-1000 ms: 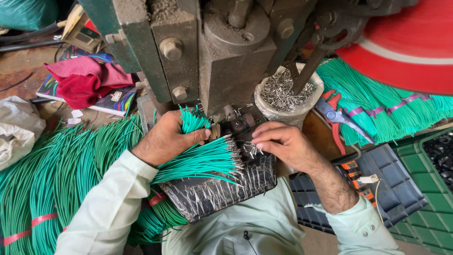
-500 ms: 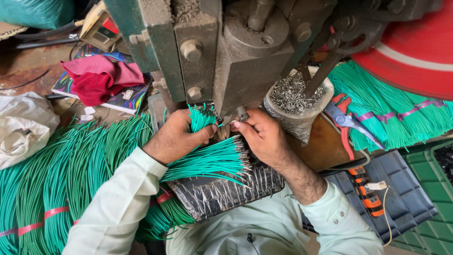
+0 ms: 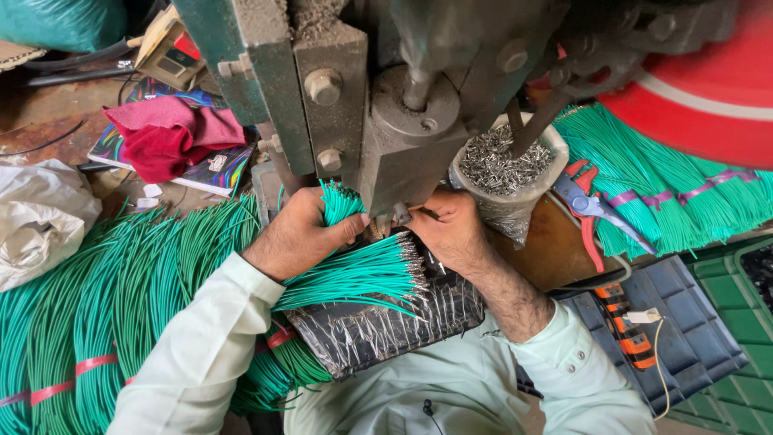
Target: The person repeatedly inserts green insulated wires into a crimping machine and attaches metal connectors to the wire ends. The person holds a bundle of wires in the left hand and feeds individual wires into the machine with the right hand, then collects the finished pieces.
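Holding a bunch of green wires (image 3: 342, 205) tight, the left hand (image 3: 298, 238) is waiting while the right hand (image 3: 447, 229) is pinching something under the press (image 3: 407, 145); many wires (image 3: 121, 298) are lying undone.

I count two hands, my left hand (image 3: 299, 234) and right hand (image 3: 448, 229), at one press machine (image 3: 386, 105). There's one cup of metal bits (image 3: 503, 173), one red pliers (image 3: 592, 209), one red cloth (image 3: 169, 137). Green wires are too many to count.

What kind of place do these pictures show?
Probably a small wire-crimping workshop: a heavy grey metal press, bundles of green wires, and a plastic cup of small metal terminals beside the hands.
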